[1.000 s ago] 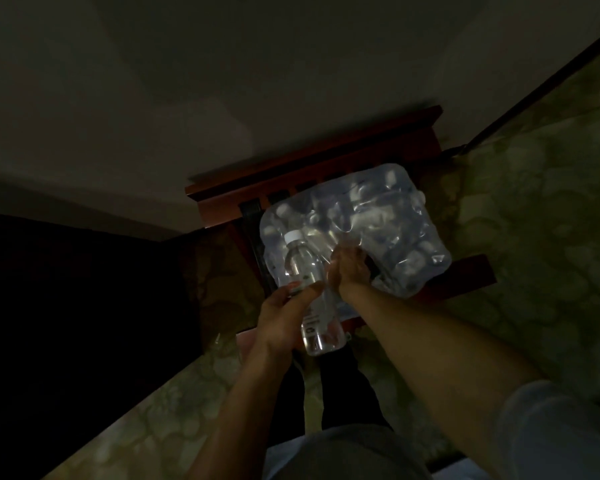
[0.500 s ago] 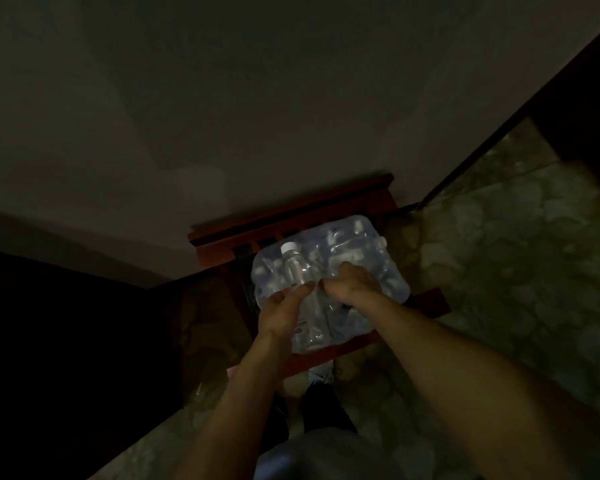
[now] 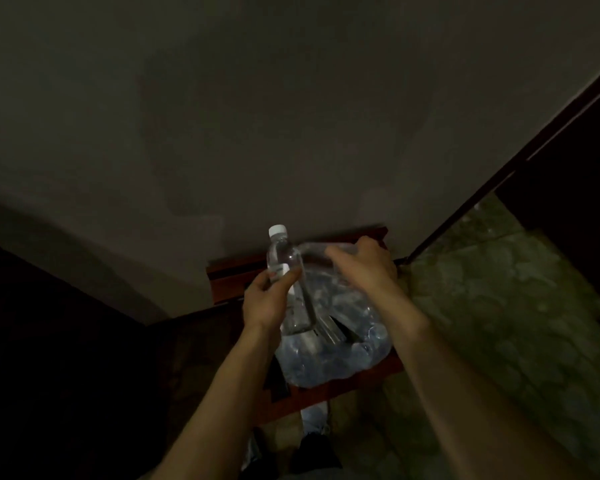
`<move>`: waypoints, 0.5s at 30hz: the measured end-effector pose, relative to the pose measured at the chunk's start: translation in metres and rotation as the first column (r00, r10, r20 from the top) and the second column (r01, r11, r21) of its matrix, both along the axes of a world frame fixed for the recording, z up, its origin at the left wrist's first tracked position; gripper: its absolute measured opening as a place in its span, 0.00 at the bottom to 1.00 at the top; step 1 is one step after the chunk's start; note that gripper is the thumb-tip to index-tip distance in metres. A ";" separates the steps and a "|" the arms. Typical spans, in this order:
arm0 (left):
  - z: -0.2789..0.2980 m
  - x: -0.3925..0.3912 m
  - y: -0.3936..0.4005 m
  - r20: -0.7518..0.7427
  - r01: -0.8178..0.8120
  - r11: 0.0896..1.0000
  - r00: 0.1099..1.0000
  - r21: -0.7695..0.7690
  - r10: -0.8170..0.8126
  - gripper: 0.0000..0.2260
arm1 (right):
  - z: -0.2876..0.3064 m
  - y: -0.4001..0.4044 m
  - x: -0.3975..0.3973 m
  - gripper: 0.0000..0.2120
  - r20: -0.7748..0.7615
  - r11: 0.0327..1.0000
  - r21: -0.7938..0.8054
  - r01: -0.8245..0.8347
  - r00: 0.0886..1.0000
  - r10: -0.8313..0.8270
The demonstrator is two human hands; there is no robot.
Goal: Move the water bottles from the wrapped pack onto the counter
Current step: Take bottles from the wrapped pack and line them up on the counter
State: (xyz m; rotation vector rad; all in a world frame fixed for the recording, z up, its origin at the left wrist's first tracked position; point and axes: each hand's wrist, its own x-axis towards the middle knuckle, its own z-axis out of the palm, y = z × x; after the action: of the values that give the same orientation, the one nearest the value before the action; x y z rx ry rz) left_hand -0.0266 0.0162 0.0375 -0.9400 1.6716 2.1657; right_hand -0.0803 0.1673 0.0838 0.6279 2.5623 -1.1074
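— Where's the bottle?

— The water bottle (image 3: 286, 271) is upright in my left hand (image 3: 267, 301), fingers and thumb curled round its middle, white cap up, above the near-left part of the wrapped pack (image 3: 340, 337).

— And your other hand?

— My right hand (image 3: 364, 265) grips the plastic wrap at the pack's far edge, fingers bent over it.

— What's the pack on?

— A reddish wooden stand (image 3: 329, 393) against the wall (image 3: 291, 116), green patterned floor (image 3: 499, 323) to the right. It's dim.
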 end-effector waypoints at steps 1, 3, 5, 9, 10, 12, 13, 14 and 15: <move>0.007 0.000 -0.005 -0.030 -0.015 1.000 0.999 -0.003 0.015 0.14 | 0.009 -0.006 0.002 0.18 -0.013 0.978 -0.191 0.082 0.996 -0.086; 0.025 -0.002 -0.019 -0.096 -0.058 0.998 0.994 0.004 0.058 0.13 | 0.022 -0.020 0.010 0.13 0.032 0.835 -0.525 0.165 0.984 -0.175; 0.044 -0.003 -0.032 -0.173 -0.115 0.993 0.978 0.033 0.119 0.13 | 0.031 -0.029 0.019 0.13 0.073 0.644 -0.747 0.164 0.983 -0.166; 0.084 0.011 -0.059 -0.357 -0.214 0.976 0.915 -0.034 0.188 0.27 | 0.051 -0.047 0.033 0.18 0.032 0.316 -0.948 0.040 0.999 -0.029; 0.094 0.017 -0.066 -0.375 -0.254 0.964 0.903 -0.075 0.209 0.33 | 0.057 -0.052 0.036 0.18 -0.010 0.272 -0.962 -0.019 0.999 0.034; 0.115 0.028 -0.076 -0.435 -0.329 0.928 0.871 -0.175 0.227 0.34 | 0.067 -0.063 0.041 0.22 -0.085 0.180 -0.977 -0.111 0.986 0.145; 0.124 0.034 -0.080 -0.465 -0.355 0.911 0.856 -0.210 0.227 0.30 | 0.072 -0.069 0.044 0.26 -0.116 0.133 -0.981 -0.143 0.975 0.192; 0.134 0.042 -0.083 -0.487 -0.379 0.897 0.842 -0.229 0.231 0.27 | 0.077 -0.075 0.048 0.30 -0.146 0.091 -0.981 -0.171 0.961 0.234; 0.142 0.050 -0.086 -0.508 -0.399 0.883 0.829 -0.245 0.234 0.24 | 0.083 -0.080 0.053 0.32 -0.177 0.059 -0.978 -0.200 0.946 0.271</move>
State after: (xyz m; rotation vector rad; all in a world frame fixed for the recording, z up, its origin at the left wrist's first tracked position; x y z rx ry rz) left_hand 0.0236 -0.0697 0.1799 -0.8829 2.3293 2.5247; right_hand -0.0276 0.0876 0.1667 -0.1786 1.0999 -2.1985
